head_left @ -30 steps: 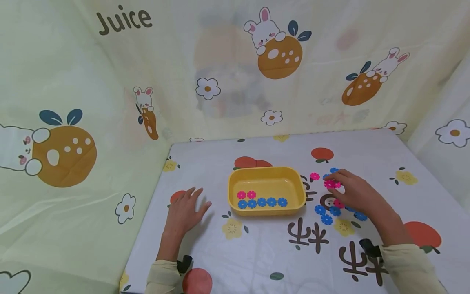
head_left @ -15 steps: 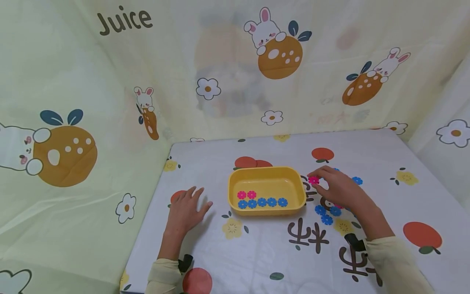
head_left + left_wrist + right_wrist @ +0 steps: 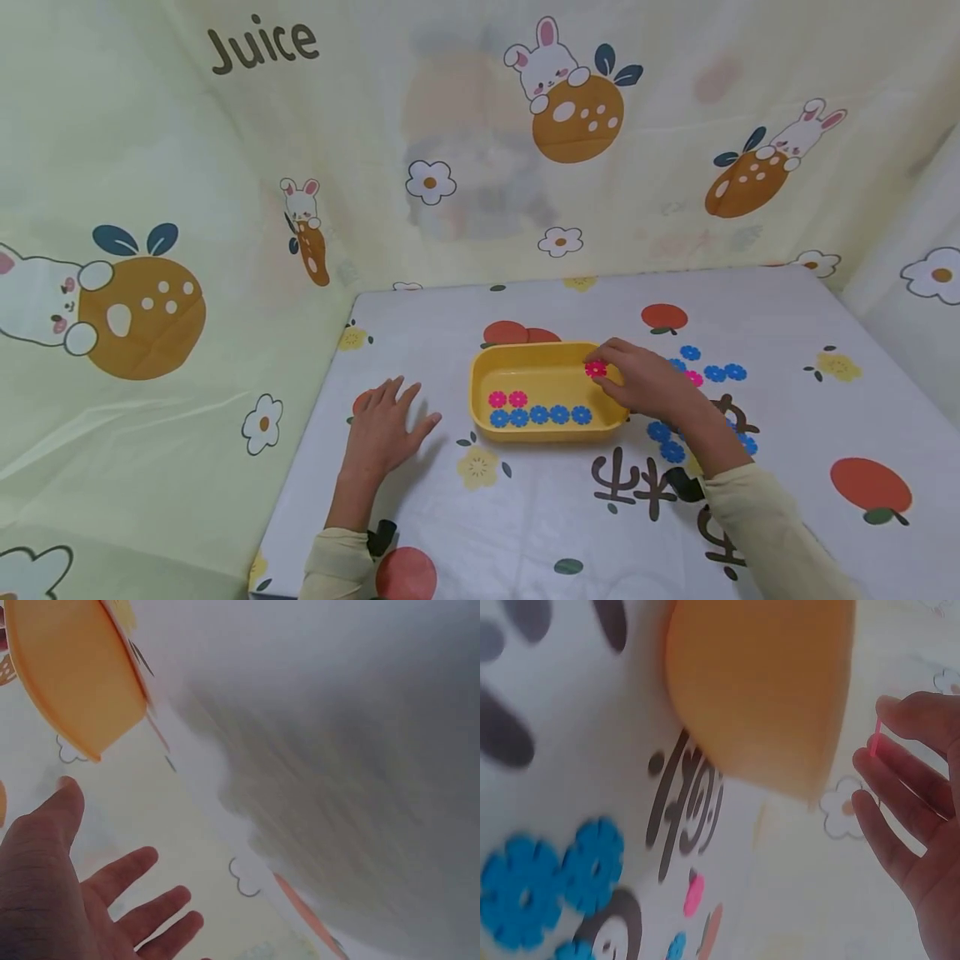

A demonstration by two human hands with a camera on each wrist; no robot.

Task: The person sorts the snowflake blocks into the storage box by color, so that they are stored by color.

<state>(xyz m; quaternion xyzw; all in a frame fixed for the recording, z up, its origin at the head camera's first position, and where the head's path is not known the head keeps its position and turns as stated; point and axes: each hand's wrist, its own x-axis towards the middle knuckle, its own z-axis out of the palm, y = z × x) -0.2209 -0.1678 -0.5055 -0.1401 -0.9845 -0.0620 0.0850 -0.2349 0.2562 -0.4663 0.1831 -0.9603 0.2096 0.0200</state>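
Observation:
Between thumb and fingers, my right hand [image 3: 645, 382] pinches a pink flower-shaped disc [image 3: 596, 369] over the right end of the yellow tray [image 3: 551, 435]. The right wrist view shows that pink disc [image 3: 877, 737] edge-on, held above the tray rim. Inside the tray, a row of several blue flower-shaped discs [image 3: 539, 414] lies along the near side, with two pink discs [image 3: 518, 399] behind its left end. My left hand [image 3: 384, 427] hovers left of the tray with fingers spread, holding nothing; the left wrist view shows this hand [image 3: 112, 907] apart from the tray.
Right of the tray, loose blue discs [image 3: 672, 452] and a pink disc [image 3: 694, 379] lie on the printed tablecloth [image 3: 525, 517]; my right forearm hides some. A patterned curtain [image 3: 480, 100] stands behind the table and at both sides.
My right hand has picked up a pink disc from the loose pieces and moved left to above the tray's right end. My left hand stays almost still.

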